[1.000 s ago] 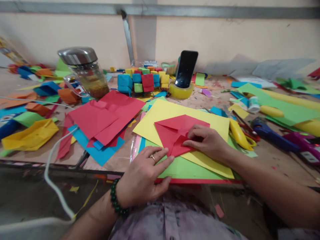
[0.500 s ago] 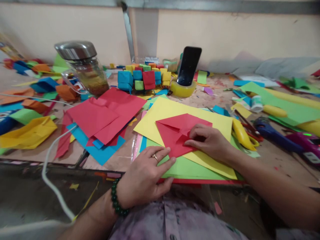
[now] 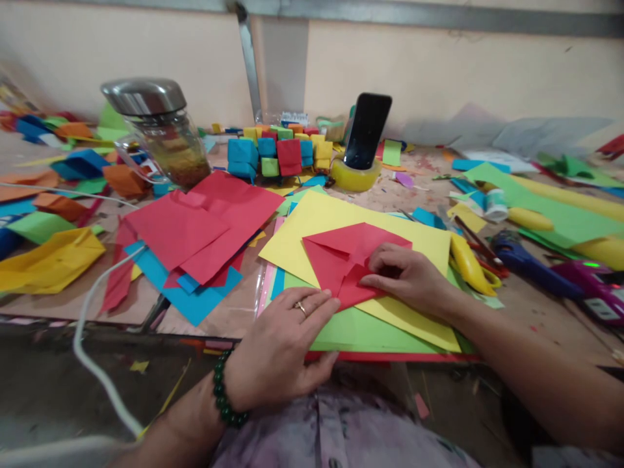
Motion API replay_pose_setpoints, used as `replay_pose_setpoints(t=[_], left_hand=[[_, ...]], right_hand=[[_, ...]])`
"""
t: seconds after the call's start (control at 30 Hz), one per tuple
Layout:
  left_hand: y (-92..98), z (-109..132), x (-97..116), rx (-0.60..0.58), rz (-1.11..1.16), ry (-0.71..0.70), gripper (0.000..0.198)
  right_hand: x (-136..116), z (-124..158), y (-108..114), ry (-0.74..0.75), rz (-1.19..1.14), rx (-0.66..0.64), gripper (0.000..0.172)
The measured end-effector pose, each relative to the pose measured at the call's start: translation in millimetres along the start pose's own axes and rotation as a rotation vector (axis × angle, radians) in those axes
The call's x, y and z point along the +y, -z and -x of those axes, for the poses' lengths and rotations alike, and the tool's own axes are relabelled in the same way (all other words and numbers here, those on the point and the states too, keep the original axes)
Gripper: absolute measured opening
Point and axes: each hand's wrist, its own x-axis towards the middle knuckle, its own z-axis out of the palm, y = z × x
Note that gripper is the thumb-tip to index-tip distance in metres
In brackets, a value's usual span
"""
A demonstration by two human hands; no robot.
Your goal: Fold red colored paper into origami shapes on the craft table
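A red sheet of paper [image 3: 331, 250] with folded flaps lies on a yellow sheet [image 3: 297, 224], which rests on a stack of green paper [image 3: 361, 330]. My right hand [image 3: 407, 276] pinches a flap of the red paper near its middle, thumb and fingers curled together. Flat at the lower left edge of the red paper lies my left hand [image 3: 287, 338], its fingers outstretched and the fingertips touching the paper. A ring and a green bead bracelet are on that hand and wrist.
Red sheets [image 3: 180, 224] over blue ones lie to the left. Behind stand a glass jar [image 3: 170, 146], several folded paper cubes [image 3: 290, 156] and a phone [image 3: 368, 130] in a yellow tape roll [image 3: 355, 177]. Yellow-handled scissors [image 3: 468, 263] and a blue-handled tool [image 3: 533, 266] lie right.
My left fingers have closed together and shifted slightly over the red paper's lower edge. My right hand stays at the flap, which stands a little more raised.
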Motion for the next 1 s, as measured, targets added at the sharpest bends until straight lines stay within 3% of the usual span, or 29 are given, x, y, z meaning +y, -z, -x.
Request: replay_pose_setpoints(t=[0.47, 0.67, 1.0], left_hand=[[0.5, 2.4, -1.7, 0.007, 0.002, -0.001, 0.04], [3.4, 0.3, 0.4, -0.014, 0.033, 0.018, 0.051], [1.4, 1.2, -3.5, -0.009, 0.036, 0.014, 0.038]], right_hand=[[0.7, -0.4, 0.7, 0.014, 0.007, -0.014, 0.024], [-0.1, -0.9, 1.4, 0.018, -0.023, -0.024, 0.023], [0.7, -0.7, 0.7, 0.0, -0.007, -0.016, 0.027]])
